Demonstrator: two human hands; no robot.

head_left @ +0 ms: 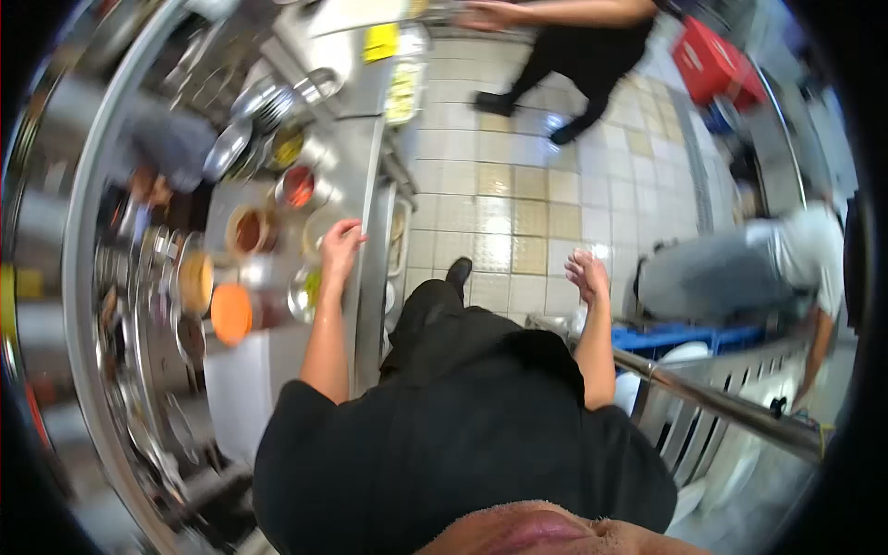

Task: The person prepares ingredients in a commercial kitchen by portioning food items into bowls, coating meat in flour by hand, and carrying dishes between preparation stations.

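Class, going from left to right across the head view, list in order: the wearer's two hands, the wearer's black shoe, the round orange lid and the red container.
Round orange lid → left hand → black shoe → right hand → red container.

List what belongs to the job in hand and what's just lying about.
Likely part of the job, being nearest the left hand:
bowl with green contents
steel counter

Apparently just lying about:
orange round item
yellow sheet
red box

The right hand holds nothing that shows.
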